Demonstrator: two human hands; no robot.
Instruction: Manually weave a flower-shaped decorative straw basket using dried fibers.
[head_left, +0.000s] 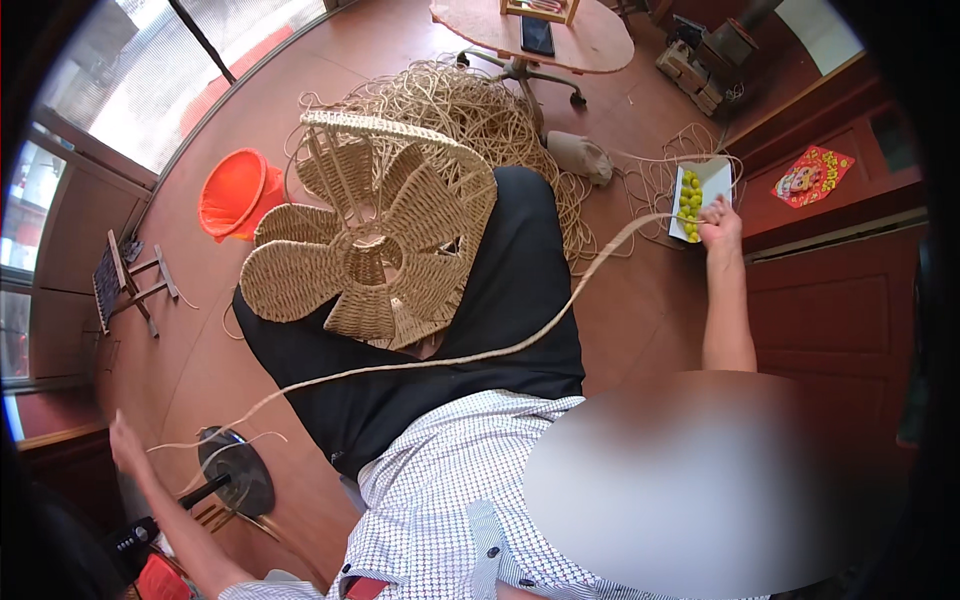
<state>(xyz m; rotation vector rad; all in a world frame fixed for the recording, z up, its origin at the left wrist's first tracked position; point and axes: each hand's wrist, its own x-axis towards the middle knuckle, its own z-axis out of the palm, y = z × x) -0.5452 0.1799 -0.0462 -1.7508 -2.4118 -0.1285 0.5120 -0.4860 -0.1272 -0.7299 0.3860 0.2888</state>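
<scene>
Here right hand point(720, 224) pinches straw cord point(560, 318) beside white tray point(712, 180); left hand point(124, 440) grips cord's other end; woven flower point(375, 240) on lap

Rough woven rattan flower piece point(370, 245); glossy orange plastic bucket point(235, 192).

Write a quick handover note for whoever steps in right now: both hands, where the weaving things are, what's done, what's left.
Left hand: stretched out to the person's left, pinching the end of the long straw cord.
Right hand: holds the same cord's other stretch, beside the white tray of yellow-green fruit.
Woven flower-shaped frame: resting on the lap, against the black trousers.
Loose cord pile: on the floor behind the frame.
Done: petals look fully woven.
Left: the rim arch on top seems only partly wrapped; the cord is pulled taut, not yet worked in.
</scene>
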